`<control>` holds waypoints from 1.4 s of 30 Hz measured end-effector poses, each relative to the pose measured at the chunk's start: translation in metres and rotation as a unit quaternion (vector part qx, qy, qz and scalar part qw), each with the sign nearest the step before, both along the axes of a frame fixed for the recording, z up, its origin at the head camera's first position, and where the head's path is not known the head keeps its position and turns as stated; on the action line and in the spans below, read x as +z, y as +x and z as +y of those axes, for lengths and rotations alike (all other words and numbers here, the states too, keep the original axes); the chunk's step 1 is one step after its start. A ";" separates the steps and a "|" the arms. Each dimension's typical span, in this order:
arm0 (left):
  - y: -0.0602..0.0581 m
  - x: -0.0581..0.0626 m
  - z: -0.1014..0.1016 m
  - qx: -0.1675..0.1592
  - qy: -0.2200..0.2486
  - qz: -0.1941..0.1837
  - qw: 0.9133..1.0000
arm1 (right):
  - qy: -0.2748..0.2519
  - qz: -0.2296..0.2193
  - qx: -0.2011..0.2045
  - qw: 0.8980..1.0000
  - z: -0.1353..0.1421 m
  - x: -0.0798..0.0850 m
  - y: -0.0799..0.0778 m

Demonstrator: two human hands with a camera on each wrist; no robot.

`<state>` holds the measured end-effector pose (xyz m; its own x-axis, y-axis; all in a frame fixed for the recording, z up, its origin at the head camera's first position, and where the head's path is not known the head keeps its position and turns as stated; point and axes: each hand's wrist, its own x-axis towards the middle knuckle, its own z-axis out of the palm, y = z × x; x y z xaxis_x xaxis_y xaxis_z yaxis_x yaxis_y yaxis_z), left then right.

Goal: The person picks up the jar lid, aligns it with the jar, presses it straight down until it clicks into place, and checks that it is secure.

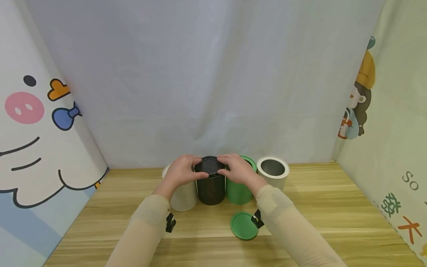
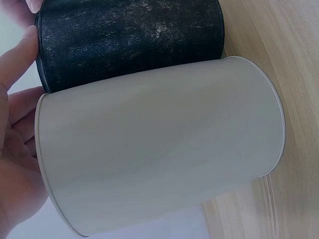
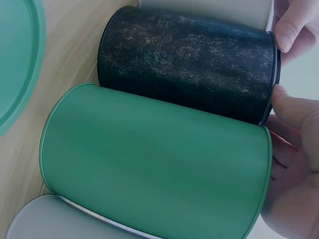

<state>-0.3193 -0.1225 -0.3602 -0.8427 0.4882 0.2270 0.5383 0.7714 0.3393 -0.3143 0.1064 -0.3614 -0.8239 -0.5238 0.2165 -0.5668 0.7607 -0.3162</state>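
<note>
A dark, mottled black canister [image 1: 211,192] stands upright, its round black lid [image 1: 210,165] on top. My left hand [image 1: 181,171] holds the left side of the lid's edge between thumb and fingers. From the opposite side, my right hand [image 1: 238,170] grips the same edge, its thumb tip at the rim in the right wrist view. Beneath the left hand is an off-white canister [image 2: 159,144], close against the black one. A green canister [image 3: 154,154] with an uncovered top stands under the right hand. Both hands partly hide the canister tops in the head view.
At the right end of the row stands another off-white canister [image 1: 274,181], uncovered and dark inside. A green lid [image 1: 244,225] lies on the wooden table [image 1: 126,222] in front of the green canister. Behind the row hangs a pale curtain [image 1: 213,81], with printed cloths on both sides.
</note>
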 end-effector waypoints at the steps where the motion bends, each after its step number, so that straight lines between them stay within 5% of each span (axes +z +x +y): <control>1: 0.000 0.000 0.000 0.000 0.002 -0.002 1.000 | 0.000 0.000 0.000 1.000 0.000 0.000 0.000; 31: 0.004 -0.003 -0.002 -0.002 0.002 -0.004 1.000 | -0.009 -0.006 0.003 1.000 -0.002 -0.003 0.001; 42: 0.003 -0.001 0.000 -0.014 -0.023 0.013 1.000 | 0.006 0.006 -0.029 1.000 -0.009 -0.004 0.002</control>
